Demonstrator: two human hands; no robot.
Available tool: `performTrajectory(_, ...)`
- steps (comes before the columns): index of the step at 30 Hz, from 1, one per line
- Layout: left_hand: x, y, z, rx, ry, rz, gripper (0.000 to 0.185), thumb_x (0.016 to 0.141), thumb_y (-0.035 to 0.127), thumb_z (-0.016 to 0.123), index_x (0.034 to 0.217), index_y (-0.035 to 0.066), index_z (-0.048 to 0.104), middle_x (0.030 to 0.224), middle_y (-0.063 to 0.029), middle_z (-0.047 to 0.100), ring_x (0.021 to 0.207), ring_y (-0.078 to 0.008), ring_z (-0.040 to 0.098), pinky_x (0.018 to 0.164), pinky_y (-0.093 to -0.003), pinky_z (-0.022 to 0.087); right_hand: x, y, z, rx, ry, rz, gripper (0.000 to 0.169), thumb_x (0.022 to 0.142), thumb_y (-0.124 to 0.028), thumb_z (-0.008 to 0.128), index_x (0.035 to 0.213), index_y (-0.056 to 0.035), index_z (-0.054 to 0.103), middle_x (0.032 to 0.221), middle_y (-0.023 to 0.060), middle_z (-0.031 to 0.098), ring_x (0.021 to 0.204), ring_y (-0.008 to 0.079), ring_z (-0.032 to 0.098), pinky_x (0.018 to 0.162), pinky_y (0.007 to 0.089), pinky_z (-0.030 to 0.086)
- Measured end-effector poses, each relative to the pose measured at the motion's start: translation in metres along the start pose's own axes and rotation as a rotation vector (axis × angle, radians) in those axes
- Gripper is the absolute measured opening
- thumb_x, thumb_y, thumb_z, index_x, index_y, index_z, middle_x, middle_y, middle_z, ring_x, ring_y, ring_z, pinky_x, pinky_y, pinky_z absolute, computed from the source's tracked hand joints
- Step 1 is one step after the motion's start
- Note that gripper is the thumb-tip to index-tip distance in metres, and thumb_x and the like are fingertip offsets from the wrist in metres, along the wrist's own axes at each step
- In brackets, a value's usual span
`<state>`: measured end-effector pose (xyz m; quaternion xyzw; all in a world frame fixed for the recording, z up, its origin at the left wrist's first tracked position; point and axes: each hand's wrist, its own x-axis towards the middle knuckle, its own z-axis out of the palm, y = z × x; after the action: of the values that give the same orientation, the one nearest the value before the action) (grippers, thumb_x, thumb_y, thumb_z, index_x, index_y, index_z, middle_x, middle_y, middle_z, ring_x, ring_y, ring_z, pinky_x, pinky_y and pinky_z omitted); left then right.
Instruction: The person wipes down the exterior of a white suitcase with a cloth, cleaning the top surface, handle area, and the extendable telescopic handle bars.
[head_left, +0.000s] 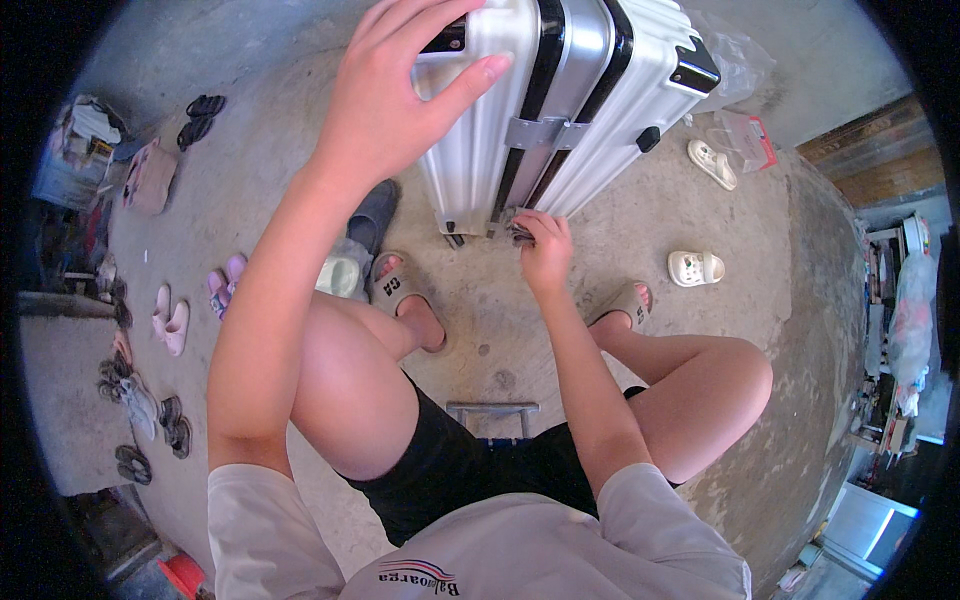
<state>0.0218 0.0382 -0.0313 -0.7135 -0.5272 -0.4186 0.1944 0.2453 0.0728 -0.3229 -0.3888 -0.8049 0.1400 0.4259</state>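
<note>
A silver hard-shell suitcase (480, 150) with black corner guards and black edge strips stands on the concrete floor in front of me. A metal hinge or latch plate (546, 133) spans its middle seam. My left hand (397, 90) rests on the upper left of the suitcase, its thumb spread over a black corner guard. At the lower end of the seam, my right hand (544, 244) pinches a small dark crumpled cloth (521, 231) against or close to the case. Part of the cloth is hidden by the fingers.
Loose cream clogs (696, 268) lie to the right, and a dark clog (373, 217) lies left of the case. Clear plastic bags (731, 67) sit behind it. More shoes (176, 326) line the left side. A low stool (493, 409) shows beneath me. Shelving (885, 322) stands far right.
</note>
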Motion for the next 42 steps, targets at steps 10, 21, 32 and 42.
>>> performTrajectory(10, 0.000, 0.001, 0.000, -0.007, 0.008, 0.001, 0.048, 0.084, 0.022, 0.080, 0.124, -0.001, 0.066, 0.130, -0.0197, 0.066, 0.129, -0.0386, 0.056, 0.114, -0.0481, 0.040, 0.047, -0.041, -0.046, 0.071, 0.178, -0.117, 0.046, 0.058, 0.014, 0.061, 0.096, -0.0068, 0.076, 0.103, 0.0052, 0.073, 0.088, 0.0304, 0.061, 0.080, 0.0389, 0.053)
performTrajectory(21, 0.002, 0.002, -0.001, -0.015, -0.005, -0.010, 0.047, 0.084, 0.022, 0.080, 0.124, -0.001, 0.066, 0.129, -0.0202, 0.065, 0.129, -0.0389, 0.057, 0.116, -0.0484, 0.039, 0.083, -0.072, -0.075, 0.058, 0.340, -0.215, 0.044, 0.059, 0.012, 0.066, 0.096, -0.0100, 0.077, 0.105, 0.0011, 0.074, 0.089, 0.0263, 0.061, 0.081, 0.0355, 0.052)
performTrajectory(32, -0.001, -0.003, 0.004, -0.012, -0.003, 0.003, 0.048, 0.085, 0.021, 0.079, 0.125, 0.000, 0.066, 0.130, -0.0212, 0.064, 0.129, -0.0378, 0.057, 0.116, -0.0468, 0.039, 0.038, -0.033, -0.024, 0.022, 0.273, -0.161, 0.041, 0.061, 0.007, 0.070, 0.095, -0.0133, 0.077, 0.104, -0.0025, 0.073, 0.089, 0.0244, 0.059, 0.080, 0.0338, 0.050)
performTrajectory(42, 0.003, 0.014, -0.007, -0.190, -0.088, -0.087, 0.049, 0.084, 0.017, 0.079, 0.127, -0.001, 0.065, 0.134, -0.0193, 0.063, 0.130, -0.0323, 0.057, 0.112, -0.0410, 0.041, -0.014, 0.006, 0.027, 0.018, 0.170, -0.036, 0.039, 0.062, 0.008, 0.067, 0.094, -0.0103, 0.076, 0.105, -0.0002, 0.074, 0.091, 0.0266, 0.061, 0.083, 0.0373, 0.050)
